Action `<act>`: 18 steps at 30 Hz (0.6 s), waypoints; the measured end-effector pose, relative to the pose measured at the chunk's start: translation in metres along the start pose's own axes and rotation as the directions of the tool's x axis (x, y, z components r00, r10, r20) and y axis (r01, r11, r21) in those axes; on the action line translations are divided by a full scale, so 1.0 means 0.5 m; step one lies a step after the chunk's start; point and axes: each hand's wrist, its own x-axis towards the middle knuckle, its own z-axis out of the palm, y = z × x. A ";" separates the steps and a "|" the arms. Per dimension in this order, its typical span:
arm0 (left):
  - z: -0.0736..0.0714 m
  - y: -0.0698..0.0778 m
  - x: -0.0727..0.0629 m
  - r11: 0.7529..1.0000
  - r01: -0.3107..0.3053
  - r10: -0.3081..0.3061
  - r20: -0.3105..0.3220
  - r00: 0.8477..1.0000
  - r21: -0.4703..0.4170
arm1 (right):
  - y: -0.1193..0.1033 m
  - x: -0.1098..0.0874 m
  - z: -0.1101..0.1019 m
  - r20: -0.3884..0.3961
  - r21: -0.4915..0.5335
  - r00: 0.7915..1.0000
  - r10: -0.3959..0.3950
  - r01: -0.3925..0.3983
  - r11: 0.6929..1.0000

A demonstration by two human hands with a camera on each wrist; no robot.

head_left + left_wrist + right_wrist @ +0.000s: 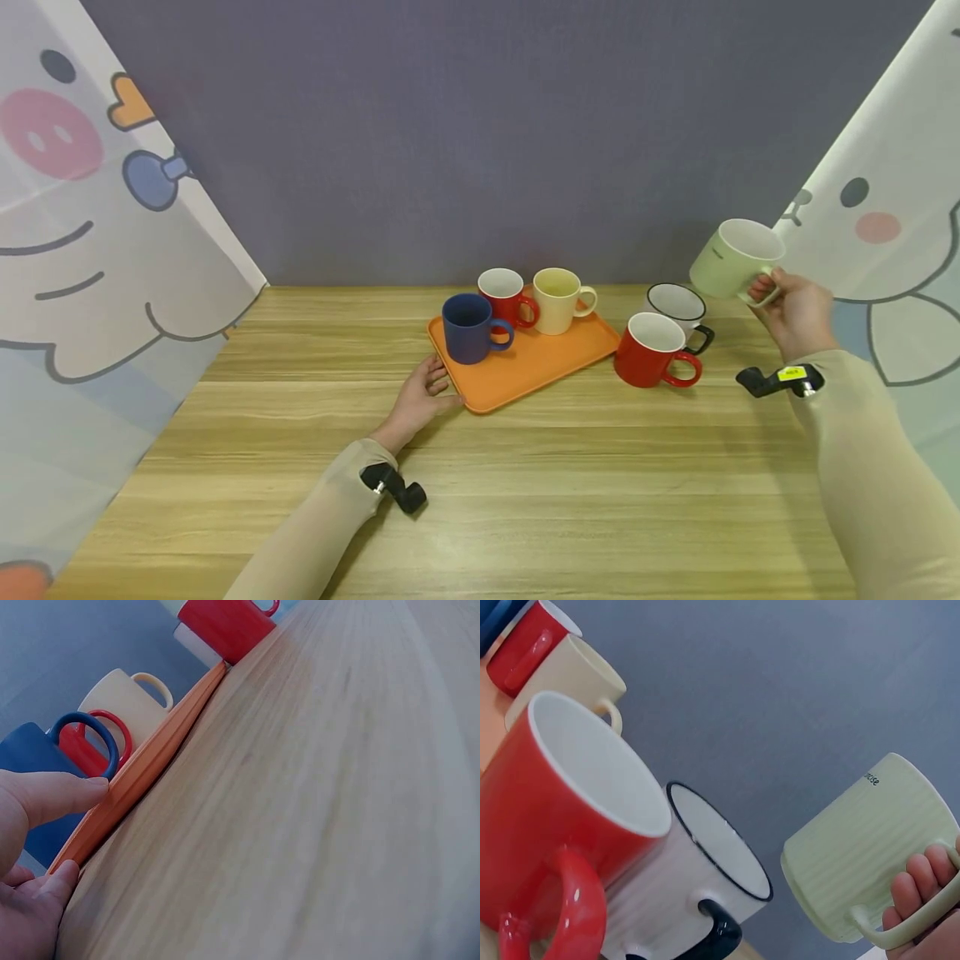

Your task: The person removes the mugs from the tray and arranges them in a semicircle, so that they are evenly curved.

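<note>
My right hand grips the handle of a light green mug, fingers curled through it. The mug hangs tilted above the table at the right, near a white mug with a black rim and handle. In front of that one stands a larger red mug. My left hand lies at the left front corner of an orange tray, thumb and fingers around its edge. On the tray stand a blue mug, a smaller red mug and a cream mug.
The wooden table meets a grey-blue back panel just behind the tray and mugs. Cartoon-printed sheets hang at the left and right. The larger red mug sits close to the tray's right corner.
</note>
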 end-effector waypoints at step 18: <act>0.003 0.017 -0.005 1.000 0.003 -0.003 0.002 1.000 0.019 | 0.026 0.013 -0.052 -0.085 -0.091 0.993 -0.086 0.078 0.993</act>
